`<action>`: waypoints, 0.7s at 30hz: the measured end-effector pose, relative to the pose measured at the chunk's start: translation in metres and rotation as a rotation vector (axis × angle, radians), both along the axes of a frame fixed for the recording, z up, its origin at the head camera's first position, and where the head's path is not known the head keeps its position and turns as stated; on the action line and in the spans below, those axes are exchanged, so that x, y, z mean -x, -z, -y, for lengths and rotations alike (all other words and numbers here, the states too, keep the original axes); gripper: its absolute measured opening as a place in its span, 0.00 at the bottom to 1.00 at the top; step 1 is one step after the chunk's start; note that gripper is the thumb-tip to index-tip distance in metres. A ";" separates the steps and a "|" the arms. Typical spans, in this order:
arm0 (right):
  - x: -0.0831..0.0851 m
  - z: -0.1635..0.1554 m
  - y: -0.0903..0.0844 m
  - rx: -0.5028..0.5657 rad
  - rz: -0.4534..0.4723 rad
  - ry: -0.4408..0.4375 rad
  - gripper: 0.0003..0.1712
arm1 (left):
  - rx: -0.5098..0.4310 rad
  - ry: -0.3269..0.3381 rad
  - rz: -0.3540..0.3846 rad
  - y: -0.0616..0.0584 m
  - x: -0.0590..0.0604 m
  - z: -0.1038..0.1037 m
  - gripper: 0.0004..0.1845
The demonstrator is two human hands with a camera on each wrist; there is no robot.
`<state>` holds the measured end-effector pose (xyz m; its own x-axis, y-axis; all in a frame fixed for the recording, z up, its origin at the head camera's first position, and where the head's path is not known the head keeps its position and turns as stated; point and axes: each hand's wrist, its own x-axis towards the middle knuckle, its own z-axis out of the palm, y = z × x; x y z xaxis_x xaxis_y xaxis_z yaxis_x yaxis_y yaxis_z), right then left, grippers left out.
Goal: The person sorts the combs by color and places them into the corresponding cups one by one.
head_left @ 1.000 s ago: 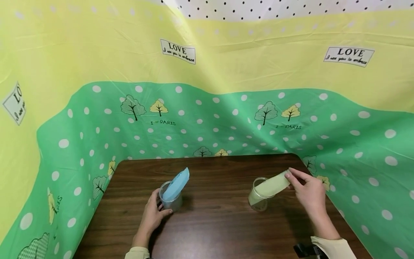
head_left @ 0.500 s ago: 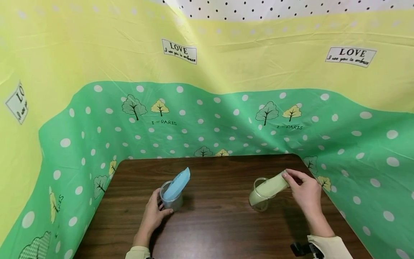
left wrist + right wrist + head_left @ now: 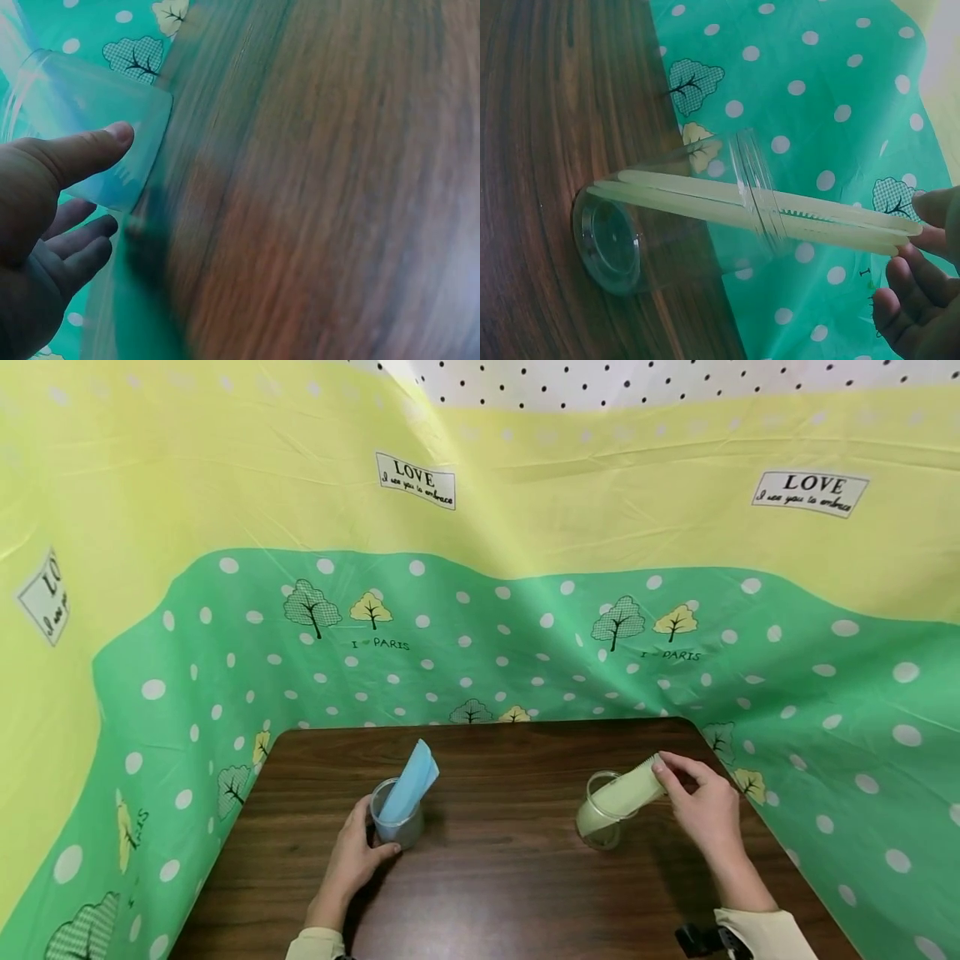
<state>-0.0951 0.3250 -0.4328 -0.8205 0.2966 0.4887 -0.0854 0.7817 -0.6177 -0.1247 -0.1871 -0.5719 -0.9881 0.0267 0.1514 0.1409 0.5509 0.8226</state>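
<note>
My left hand [image 3: 356,858] holds a clear plastic jar [image 3: 405,837] standing on the left of the table, thumb in front and fingers round its left side. In the left wrist view the thumb lies on the jar's wall [image 3: 142,112]. Two flat blue packets [image 3: 408,787] lean out of that jar's mouth. On the right, my right hand [image 3: 708,806] pinches the upper ends of pale green packets [image 3: 626,792], whose lower part is inside a second clear jar [image 3: 597,839]. In the right wrist view two green packets [image 3: 705,206] show, one with a toothed edge.
Both jars stand upright on a dark wood-grain table [image 3: 495,877], well apart from each other. A green and yellow patterned curtain [image 3: 480,635] hangs behind the table and along its sides.
The blue packets in the left jar have fanned apart, so two tips now show. My right hand has shifted slightly left with the green packets. The left hand and both jars stay about where they were.
</note>
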 end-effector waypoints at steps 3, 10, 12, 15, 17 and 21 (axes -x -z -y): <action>-0.005 -0.002 0.000 0.001 0.019 -0.028 0.17 | 0.049 0.013 0.012 -0.004 0.000 0.004 0.51; -0.018 -0.006 0.006 -0.032 0.045 -0.076 0.21 | 0.153 0.030 0.050 -0.016 -0.005 0.019 0.55; -0.021 -0.008 0.010 -0.050 0.075 -0.089 0.23 | 0.186 0.020 0.043 -0.019 -0.009 0.023 0.55; -0.025 -0.011 0.017 -0.061 0.137 -0.122 0.30 | 0.227 0.013 0.022 -0.024 -0.014 0.028 0.54; -0.027 -0.013 0.021 -0.068 0.177 -0.145 0.35 | 0.260 0.011 0.000 -0.028 -0.017 0.030 0.53; -0.031 -0.017 0.032 -0.117 0.247 -0.188 0.45 | 0.350 0.003 -0.071 -0.033 -0.022 0.037 0.51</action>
